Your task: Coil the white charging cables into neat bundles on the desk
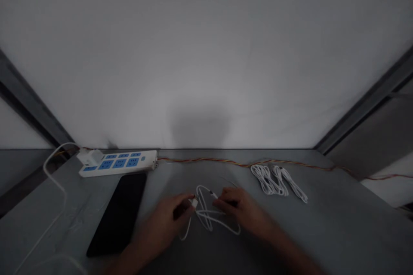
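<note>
A loose white charging cable [209,219] lies in loops on the grey tabletop [338,223], right between my hands. My left hand [164,223] is shut on a white plug [194,203] at one end of this cable. My right hand [238,210] pinches a thinner stretch near a small dark-tipped connector [213,195], though motion blur hides the exact grip. A black smartphone [118,212] lies face up just left of my left hand, not touching it.
Two bundled white cables [279,182] lie beyond my right hand. At the far edge sit a white power strip [118,163] with blue sockets and a plugged-in white adapter [89,157]. A twisted red-and-yellow wire [245,163] runs along the back; a white cord [54,176] curves down the left.
</note>
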A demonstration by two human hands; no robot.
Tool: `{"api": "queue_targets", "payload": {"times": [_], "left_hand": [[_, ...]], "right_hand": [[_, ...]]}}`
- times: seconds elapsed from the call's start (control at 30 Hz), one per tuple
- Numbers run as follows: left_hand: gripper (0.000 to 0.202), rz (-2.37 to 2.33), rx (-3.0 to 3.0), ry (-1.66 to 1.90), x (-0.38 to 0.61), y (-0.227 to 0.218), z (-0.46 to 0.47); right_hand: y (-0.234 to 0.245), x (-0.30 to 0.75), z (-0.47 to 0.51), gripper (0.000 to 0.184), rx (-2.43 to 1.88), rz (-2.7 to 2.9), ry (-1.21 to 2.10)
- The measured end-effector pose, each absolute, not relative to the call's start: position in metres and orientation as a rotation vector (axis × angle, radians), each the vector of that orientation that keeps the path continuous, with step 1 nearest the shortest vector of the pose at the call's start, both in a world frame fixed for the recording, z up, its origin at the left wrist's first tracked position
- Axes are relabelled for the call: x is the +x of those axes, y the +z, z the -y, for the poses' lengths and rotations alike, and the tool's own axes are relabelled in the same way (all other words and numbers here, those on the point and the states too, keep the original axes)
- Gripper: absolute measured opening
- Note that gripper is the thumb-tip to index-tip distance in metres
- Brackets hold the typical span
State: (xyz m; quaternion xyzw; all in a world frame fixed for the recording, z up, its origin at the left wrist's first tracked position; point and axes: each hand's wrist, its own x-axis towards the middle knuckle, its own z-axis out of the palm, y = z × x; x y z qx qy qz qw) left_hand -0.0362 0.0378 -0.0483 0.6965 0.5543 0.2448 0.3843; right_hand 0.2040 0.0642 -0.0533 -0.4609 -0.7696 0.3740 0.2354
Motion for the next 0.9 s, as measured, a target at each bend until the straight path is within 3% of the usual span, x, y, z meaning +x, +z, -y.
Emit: {"api": "queue_targets", "payload": {"times": [0.1,0.37,0.5,0.7,0.9], "left_hand": [[0.037,-1.330,1.714,0.596,-0.036,-0.049,-0.039],[0.034,-1.305,1.664,0.707,-0.040,-0.056,-0.041],[0.033,-1.288,1.652,0.735,-0.037,-0.056,-0.037],[0.025,-1.343,1.810,0.791,-0.038,-0.054,-0.034],[0.017,-1.405,1.910,0.963,-0.042,-0.057,-0.039]], "right_hand": [[-0.055,0.206,-0.066,0.021,-1.291,2.009,1.146],[-0.046,0.202,-0.059,0.016,-1.339,1.988,1.205],[-0.045,0.200,-0.055,0.010,-1.347,2.078,1.129],[-0.047,0.201,-0.058,0.025,-1.316,2.187,0.860],[-0.051,0.207,-0.061,0.016,-1.050,2.150,0.784]]}}
